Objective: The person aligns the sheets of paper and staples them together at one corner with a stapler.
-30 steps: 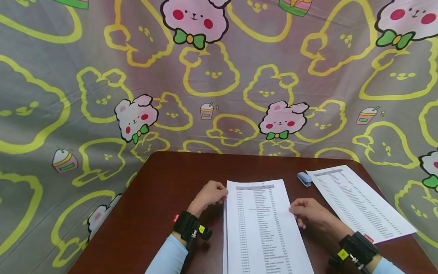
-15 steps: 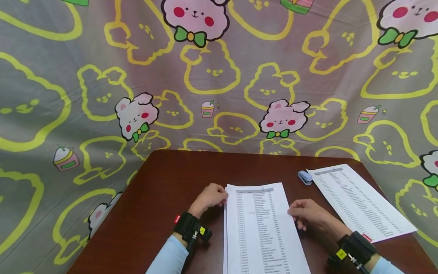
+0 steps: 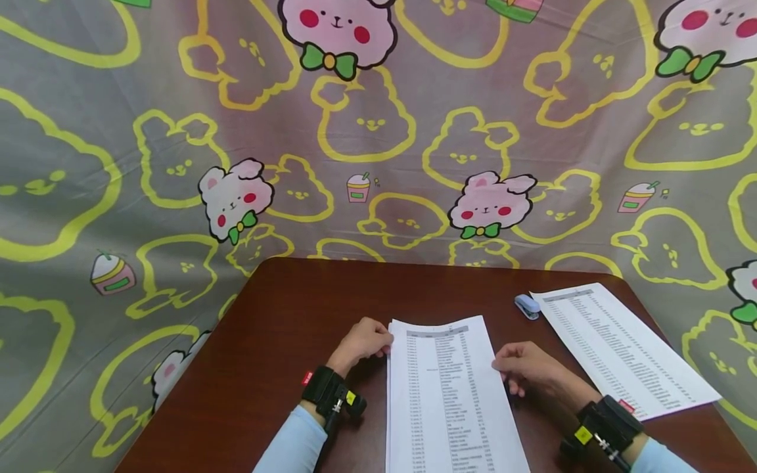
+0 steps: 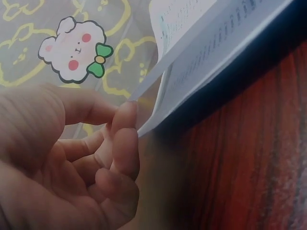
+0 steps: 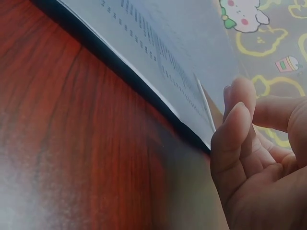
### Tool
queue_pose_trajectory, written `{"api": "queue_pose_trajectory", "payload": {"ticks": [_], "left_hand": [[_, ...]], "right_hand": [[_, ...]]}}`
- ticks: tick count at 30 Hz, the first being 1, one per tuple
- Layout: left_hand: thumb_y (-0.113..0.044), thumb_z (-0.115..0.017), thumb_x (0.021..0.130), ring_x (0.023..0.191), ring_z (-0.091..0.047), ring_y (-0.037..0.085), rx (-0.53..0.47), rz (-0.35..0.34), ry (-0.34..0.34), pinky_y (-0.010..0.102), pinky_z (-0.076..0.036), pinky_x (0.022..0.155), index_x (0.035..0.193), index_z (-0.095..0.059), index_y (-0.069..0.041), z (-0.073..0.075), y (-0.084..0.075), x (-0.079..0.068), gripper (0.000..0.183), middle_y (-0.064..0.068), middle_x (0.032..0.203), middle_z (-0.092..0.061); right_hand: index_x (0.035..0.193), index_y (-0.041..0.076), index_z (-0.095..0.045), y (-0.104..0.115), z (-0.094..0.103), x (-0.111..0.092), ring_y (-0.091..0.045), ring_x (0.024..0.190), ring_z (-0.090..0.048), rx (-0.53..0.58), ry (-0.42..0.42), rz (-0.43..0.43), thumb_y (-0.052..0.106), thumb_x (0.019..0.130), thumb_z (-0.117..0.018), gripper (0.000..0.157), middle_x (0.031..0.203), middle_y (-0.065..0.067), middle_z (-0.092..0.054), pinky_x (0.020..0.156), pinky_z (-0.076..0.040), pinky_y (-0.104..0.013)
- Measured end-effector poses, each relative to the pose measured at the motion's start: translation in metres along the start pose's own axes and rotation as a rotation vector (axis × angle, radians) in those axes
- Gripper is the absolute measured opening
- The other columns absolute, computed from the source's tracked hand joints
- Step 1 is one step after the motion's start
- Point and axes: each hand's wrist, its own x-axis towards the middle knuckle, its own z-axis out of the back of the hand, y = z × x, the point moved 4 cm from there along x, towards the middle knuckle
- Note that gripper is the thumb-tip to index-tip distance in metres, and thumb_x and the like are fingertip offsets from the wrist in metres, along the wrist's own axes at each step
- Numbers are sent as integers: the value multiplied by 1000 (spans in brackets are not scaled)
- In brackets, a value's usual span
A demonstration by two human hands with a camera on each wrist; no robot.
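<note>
A small stack of printed sheets point(image 3: 440, 401) lies lengthwise between both hands in the head view, its near end cut off by the frame. At its upper left edge, my left hand point(image 3: 362, 339) pinches the paper between thumb and fingers. The left wrist view shows a gap between an upper sheet point(image 4: 187, 50) and the paper below it point(image 4: 216, 69). My right hand point(image 3: 526, 366) pinches the right edge a little lower down. In the right wrist view, the paper's printed underside point(image 5: 139, 52) slants up from the table toward the right fingertips point(image 5: 238, 117).
On the dark red-brown table point(image 3: 319, 295), a small light blue stapler point(image 3: 527, 307) sits beyond the right hand. Beside it another printed paper point(image 3: 621, 348) lies at a slant along the right side. A patterned cloth point(image 3: 402, 144) hangs behind the table.
My right hand has shifted slightly left with the right edge of the top sheet. The stack's left edges lie closer together now. My left hand keeps its grip almost in place.
</note>
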Motion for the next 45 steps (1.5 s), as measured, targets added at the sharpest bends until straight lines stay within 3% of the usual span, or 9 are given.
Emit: {"api": "queue_pose_trajectory", "payload": {"ticks": [15, 24, 31, 45], "left_hand": [[-19, -65, 89, 60, -60, 16, 2, 32, 4, 27, -43, 53, 84, -72, -6, 0, 5, 6, 16, 3, 66, -67], [-21, -66, 87, 55, -60, 14, 113, -18, -18, 27, -43, 56, 75, -71, -8, -3, 3, 7, 18, 1, 61, -66], [-21, -66, 87, 57, -59, 16, 133, 5, -10, 28, -42, 58, 70, -69, -10, -3, 3, 6, 21, 1, 61, -65], [-26, -66, 90, 55, -58, 13, 139, 42, -28, 26, -42, 51, 79, -69, -9, 1, 10, 4, 21, 0, 62, -67]], "right_hand": [[105, -1, -63, 2, 2, 4, -14, 52, -61, 19, 0, -13, 26, 91, -68, 31, 78, -9, -64, 51, -49, -23], [103, -2, -62, -5, 2, 6, -14, 52, -61, 16, 23, -15, 25, 91, -68, 30, 77, -9, -64, 51, -49, -23], [102, -2, -62, -7, 3, 6, -13, 51, -61, 12, 26, -22, 25, 91, -68, 30, 76, -9, -64, 51, -49, -22], [100, -2, -62, -8, 1, 9, -15, 53, -64, -3, 10, -43, 26, 91, -69, 30, 74, -9, -64, 52, -52, -24]]}}
